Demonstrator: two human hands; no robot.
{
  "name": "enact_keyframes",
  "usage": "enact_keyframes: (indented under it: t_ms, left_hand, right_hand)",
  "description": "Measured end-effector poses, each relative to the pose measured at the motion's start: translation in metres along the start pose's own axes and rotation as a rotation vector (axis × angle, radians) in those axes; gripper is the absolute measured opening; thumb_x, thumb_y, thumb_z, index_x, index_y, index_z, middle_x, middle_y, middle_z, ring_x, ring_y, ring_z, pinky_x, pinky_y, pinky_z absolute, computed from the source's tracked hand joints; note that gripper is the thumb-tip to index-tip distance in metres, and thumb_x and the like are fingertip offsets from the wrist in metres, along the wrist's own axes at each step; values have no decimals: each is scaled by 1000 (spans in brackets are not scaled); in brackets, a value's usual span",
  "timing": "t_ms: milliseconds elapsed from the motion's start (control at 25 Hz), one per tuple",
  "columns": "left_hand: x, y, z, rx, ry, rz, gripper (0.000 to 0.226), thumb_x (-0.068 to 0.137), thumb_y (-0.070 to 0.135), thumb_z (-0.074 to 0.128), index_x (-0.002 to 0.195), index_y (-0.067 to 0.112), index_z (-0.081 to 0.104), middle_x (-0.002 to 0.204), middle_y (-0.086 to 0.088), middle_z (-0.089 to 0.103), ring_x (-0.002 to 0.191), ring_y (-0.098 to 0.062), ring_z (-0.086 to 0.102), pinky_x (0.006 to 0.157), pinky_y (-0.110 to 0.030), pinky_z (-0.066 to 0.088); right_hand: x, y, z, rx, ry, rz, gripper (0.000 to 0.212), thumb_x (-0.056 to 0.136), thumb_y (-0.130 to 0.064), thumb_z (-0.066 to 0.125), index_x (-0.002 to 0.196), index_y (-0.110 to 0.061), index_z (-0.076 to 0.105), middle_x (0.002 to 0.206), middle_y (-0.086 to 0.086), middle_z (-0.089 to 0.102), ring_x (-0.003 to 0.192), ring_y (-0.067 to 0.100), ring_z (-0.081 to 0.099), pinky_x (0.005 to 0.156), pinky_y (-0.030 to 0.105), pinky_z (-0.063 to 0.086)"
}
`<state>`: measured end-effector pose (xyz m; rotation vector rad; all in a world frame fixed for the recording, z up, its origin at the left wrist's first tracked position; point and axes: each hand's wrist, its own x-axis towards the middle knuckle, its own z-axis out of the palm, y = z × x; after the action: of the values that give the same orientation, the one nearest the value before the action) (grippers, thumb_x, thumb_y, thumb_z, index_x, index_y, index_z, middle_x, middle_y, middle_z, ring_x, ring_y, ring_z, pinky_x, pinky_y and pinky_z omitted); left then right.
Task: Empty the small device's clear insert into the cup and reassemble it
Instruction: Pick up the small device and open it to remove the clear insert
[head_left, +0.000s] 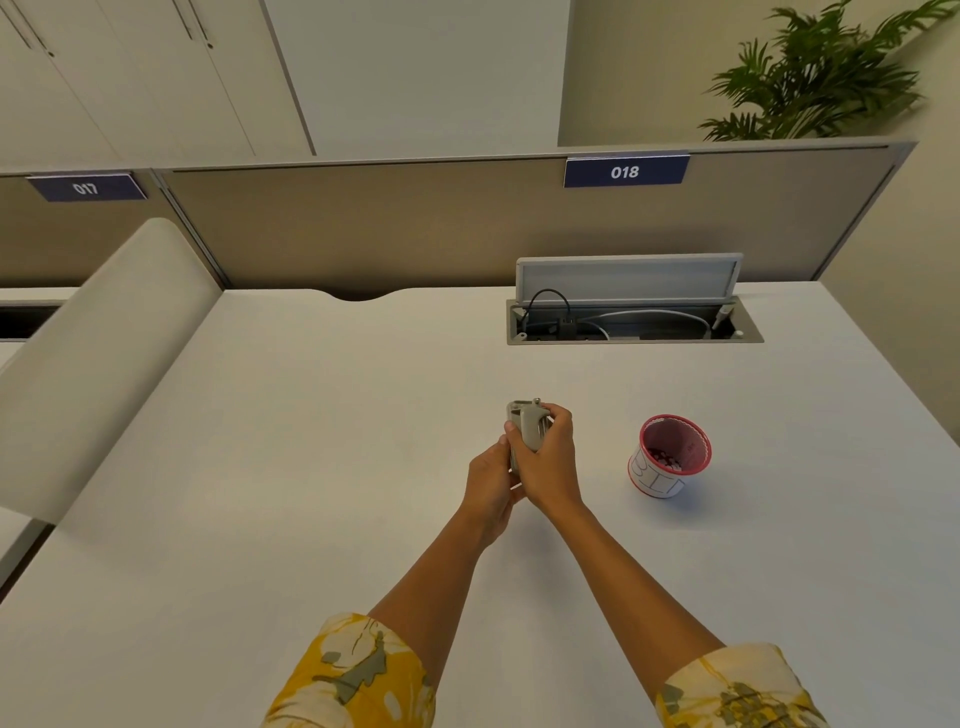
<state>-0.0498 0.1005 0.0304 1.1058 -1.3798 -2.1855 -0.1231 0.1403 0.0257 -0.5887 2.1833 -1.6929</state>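
Observation:
Both my hands hold a small grey device (525, 423) upright above the white desk, near its middle. My left hand (491, 486) grips the lower part from the left and below. My right hand (550, 462) wraps the upper part, fingers curled over its top. The clear insert is hidden by my fingers; I cannot tell where it sits. A red-rimmed paper cup (670, 457) stands on the desk to the right of my hands, apart from them, with small bits lying in its bottom.
An open cable hatch (631, 317) with wires inside lies at the desk's back right, its lid raised. A beige divider panel (415, 223) runs along the back. A padded partition (98, 353) borders the desk's left side.

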Motion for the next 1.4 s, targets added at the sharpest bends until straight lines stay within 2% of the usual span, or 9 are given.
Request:
enact_keyframes:
  t_ms: [80,200,360,480,640,800,960,1120,1400]
  left_hand:
    - [1,-1,0,6,11,12,40,107,35,34,122,20,69,110,-8,76,106,-23,71,73,-30,60]
    - [1,-1,0,18,25,45,42,108,32,33,124,14,67,113,-12,74,109,-27,70,78,-34,61]
    - [3,-3,-2,25,57,87,40,108,27,34,119,9,68,115,-18,72,106,-32,70,92,-48,59]
    - [4,-3,-2,26,54,114,41,108,26,35,125,5,66,114,-19,73,104,-30,72,88,-44,61]
    - [5,-4,-5,41,58,166,38,108,22,37,125,6,67,110,-16,75,95,-23,76,73,-30,62]
    - [9,-5,-7,72,101,138,38,108,19,38,124,0,67,114,-20,73,98,-30,74,82,-39,63]
    - [12,-5,-9,106,107,139,39,107,20,38,116,0,70,113,-21,73,97,-31,74,81,-41,63]
    - [14,-6,-9,125,109,141,40,107,22,38,115,-3,69,112,-20,73,96,-29,75,78,-42,64]
    - [16,-4,-10,115,143,145,40,107,22,39,117,-4,68,112,-18,74,92,-27,76,72,-36,65]
  right_hand:
    - [-1,-2,0,-6,-11,11,55,86,-37,70,129,-23,38,119,-8,45,103,13,53,70,3,42]
    - [-1,-5,-1,-10,-14,24,54,88,-33,68,131,-19,38,121,-5,48,105,15,53,80,17,49]
    - [2,-13,-3,39,-9,72,47,92,-33,62,130,-16,42,123,4,55,106,23,62,86,32,55]
    - [6,-18,-7,27,-26,110,44,94,-34,59,130,-15,43,124,6,57,104,23,63,85,34,57]
    - [11,-17,-14,23,-44,183,34,101,-33,44,128,-14,48,124,8,60,97,19,61,76,25,54]
    - [15,-13,-23,134,-48,286,39,105,-34,32,124,-12,57,117,10,64,104,25,63,70,24,55]
    - [16,-13,-32,417,-95,425,39,105,-31,30,109,-13,65,104,13,65,85,22,62,57,23,48]
    - [19,-10,-42,571,-95,521,38,104,-24,32,89,-19,66,85,8,64,71,17,56,49,20,45]
    - [20,-9,-45,407,-89,398,37,104,-27,34,97,-14,69,95,13,66,77,22,60,55,24,45]
